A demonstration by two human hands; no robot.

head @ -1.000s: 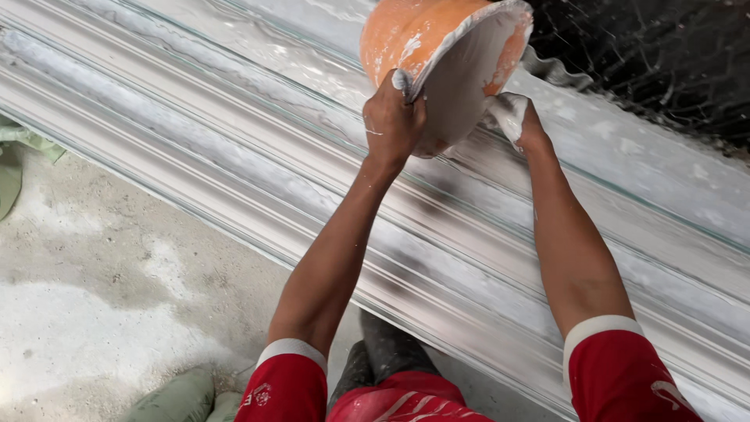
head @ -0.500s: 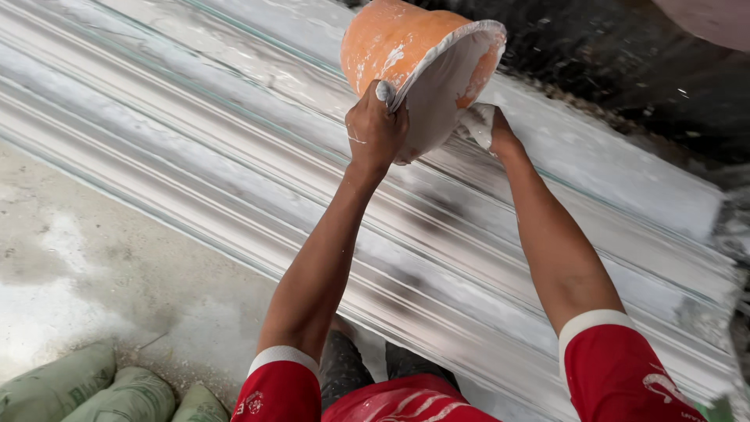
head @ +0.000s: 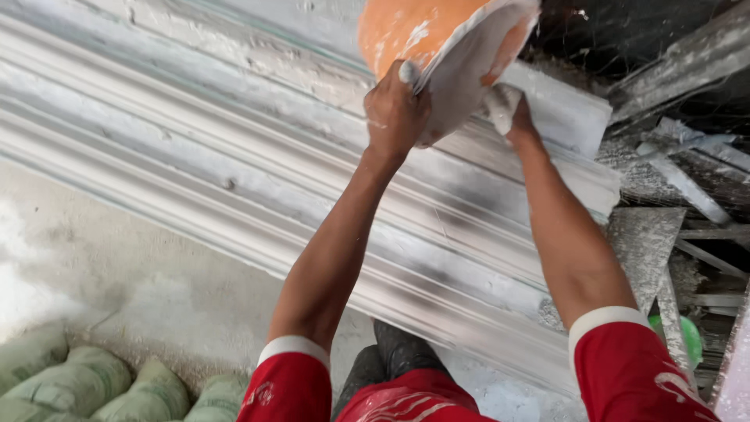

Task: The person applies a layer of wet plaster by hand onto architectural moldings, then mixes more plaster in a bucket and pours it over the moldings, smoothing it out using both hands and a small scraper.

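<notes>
An orange bucket (head: 406,27), crusted with white plaster, is tipped on its side at the top of the view, its mouth facing down and to the right. My left hand (head: 394,109) grips the bucket's rim on the near side. My right hand (head: 508,109), smeared white, holds the rim from underneath on the right. Both arms reach forward in red sleeves with white cuffs. Below the bucket lies a long white ribbed plaster moulding (head: 234,148) that runs diagonally across the view.
Grey-green filled sacks (head: 86,383) lie at the lower left on a dusty concrete floor (head: 117,266). Plaster-coated boards and scraps (head: 672,195) are piled at the right. A green object (head: 691,336) shows by my right sleeve.
The bucket and both hands have shifted to the right along the moulding, whose right end and the scrap pile beyond it have come into view. Both hands keep their grip.
</notes>
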